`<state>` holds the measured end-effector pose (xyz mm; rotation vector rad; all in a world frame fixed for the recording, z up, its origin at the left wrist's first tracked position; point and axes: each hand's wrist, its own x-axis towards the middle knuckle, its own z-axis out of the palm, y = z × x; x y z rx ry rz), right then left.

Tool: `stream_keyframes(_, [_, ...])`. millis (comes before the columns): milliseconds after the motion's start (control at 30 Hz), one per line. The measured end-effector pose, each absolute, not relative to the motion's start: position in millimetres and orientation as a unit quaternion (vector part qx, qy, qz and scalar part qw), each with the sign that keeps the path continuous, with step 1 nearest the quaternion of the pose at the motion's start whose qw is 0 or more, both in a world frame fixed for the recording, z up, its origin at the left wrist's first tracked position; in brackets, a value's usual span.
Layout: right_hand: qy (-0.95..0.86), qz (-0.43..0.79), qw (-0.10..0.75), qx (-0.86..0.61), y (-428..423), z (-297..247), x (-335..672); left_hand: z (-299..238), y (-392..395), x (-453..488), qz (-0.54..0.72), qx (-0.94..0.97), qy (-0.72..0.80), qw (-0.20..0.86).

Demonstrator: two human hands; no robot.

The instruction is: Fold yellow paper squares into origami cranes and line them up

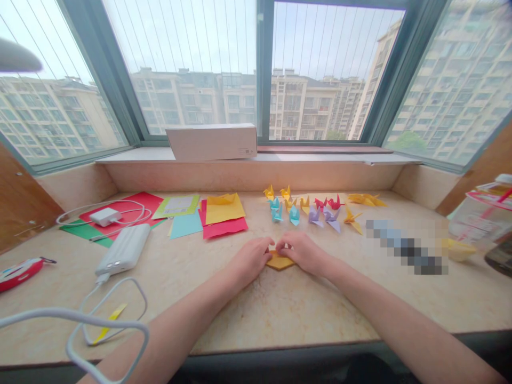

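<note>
A folded piece of orange paper (279, 262) lies flat on the beige counter (280, 309), pressed down by both hands. My left hand (252, 260) covers its left side with the fingertips on the paper. My right hand (301, 252) presses its right side. The fingertips of both hands meet over the paper's top edge. Behind the hands stands a group of several folded paper cranes (316, 210) in yellow, blue, purple, red and orange.
Loose coloured sheets (218, 216) lie at the back left, beside a white charger (104, 216) on red paper. A white power bank (124, 248) with a looping cable (112, 309) sits left. A white box (212, 141) rests on the sill. A clear plastic container (484, 216) stands at the right.
</note>
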<state>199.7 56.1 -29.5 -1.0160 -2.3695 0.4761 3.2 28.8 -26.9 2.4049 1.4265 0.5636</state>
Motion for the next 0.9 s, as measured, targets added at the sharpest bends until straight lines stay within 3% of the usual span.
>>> stream_keyframes(267, [-0.871,0.188,0.238,-0.387,54.1,-23.6,202.1,-28.9,29.3,2.4,0.216,0.834,0.484,0.151])
stream_keyframes(533, [-0.926,0.136,0.184,-0.300,51.9,-23.6,209.5,-30.8,29.8,3.3,0.222,0.835,0.474,0.170])
stream_keyframes(900, [-0.946,0.138,0.122,-0.267,46.1,-16.0,216.4,-19.8,18.7,-2.5,0.127,0.887,0.427,0.122])
